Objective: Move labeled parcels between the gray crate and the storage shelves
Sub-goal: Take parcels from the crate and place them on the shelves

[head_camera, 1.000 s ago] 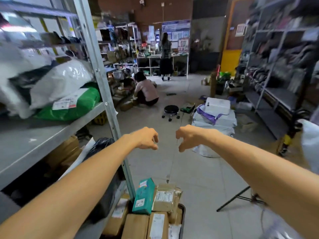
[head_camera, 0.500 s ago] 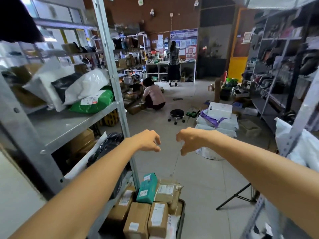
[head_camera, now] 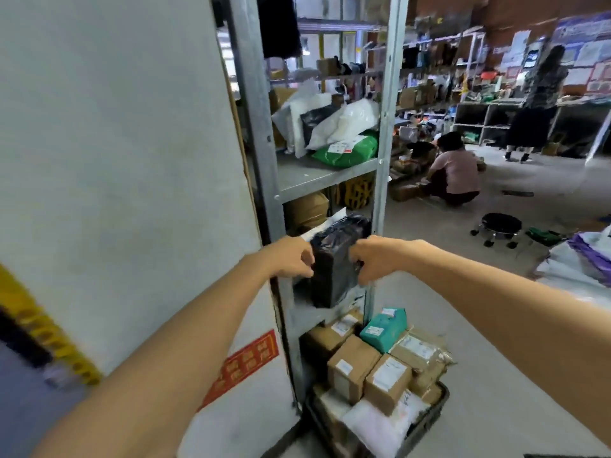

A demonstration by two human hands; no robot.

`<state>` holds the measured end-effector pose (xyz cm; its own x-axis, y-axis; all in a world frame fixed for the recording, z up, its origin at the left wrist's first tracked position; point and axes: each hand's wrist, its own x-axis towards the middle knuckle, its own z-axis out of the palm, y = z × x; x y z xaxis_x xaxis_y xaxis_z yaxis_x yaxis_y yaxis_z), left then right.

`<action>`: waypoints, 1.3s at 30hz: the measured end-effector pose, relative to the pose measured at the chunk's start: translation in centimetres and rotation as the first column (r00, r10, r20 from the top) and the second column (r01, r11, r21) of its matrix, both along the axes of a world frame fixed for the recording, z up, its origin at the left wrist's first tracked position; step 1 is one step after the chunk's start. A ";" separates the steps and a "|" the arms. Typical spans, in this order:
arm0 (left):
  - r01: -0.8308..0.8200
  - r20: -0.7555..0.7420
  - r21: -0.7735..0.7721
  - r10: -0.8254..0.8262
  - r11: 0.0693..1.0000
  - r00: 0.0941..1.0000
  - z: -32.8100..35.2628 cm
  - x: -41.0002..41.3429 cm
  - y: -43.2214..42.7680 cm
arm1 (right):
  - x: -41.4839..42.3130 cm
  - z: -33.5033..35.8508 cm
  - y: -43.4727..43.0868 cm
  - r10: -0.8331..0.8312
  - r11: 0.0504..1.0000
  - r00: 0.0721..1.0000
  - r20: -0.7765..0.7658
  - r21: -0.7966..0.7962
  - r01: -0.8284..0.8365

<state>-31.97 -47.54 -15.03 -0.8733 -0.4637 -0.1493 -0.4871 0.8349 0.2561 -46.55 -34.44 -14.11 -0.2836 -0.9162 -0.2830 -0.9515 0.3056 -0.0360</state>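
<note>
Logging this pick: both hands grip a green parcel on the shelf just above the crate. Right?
No: the head view shows the parcel is black, not green. The left hand and right hand do grip it on the shelf just above the crate.

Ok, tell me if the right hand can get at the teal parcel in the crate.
Probably not yet: the right hand grips the black parcel on the shelf. The teal parcel below lies uncovered.

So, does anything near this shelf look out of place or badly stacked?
The gray plastic crate on the floor is overfilled: brown cardboard boxes and a teal parcel pile above its rim, tilted at different angles. Nothing looks spilled or damaged.
</note>
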 end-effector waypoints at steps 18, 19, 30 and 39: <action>-0.833 0.062 0.017 0.831 0.554 0.554 0.6 47.6 10.3 | 42.5 2.4 -6.4 0.804 0.595 0.593 0.044 -0.027 -0.803; -0.864 0.057 0.019 0.863 0.502 0.502 0.4 49.8 12.0 | 45.0 2.0 -6.3 0.836 0.548 0.546 0.057 -0.028 -0.836; -0.978 0.150 0.036 0.968 -0.207 -0.199 -3.6 64.3 35.2 | 67.3 0.1 3.6 0.986 -0.057 -0.057 0.157 -0.006 -0.998; -0.858 0.127 0.028 0.853 -0.513 -0.506 -5.1 63.6 44.7 | 73.3 -1.6 10.7 0.912 -0.372 -0.368 0.180 -0.013 -0.928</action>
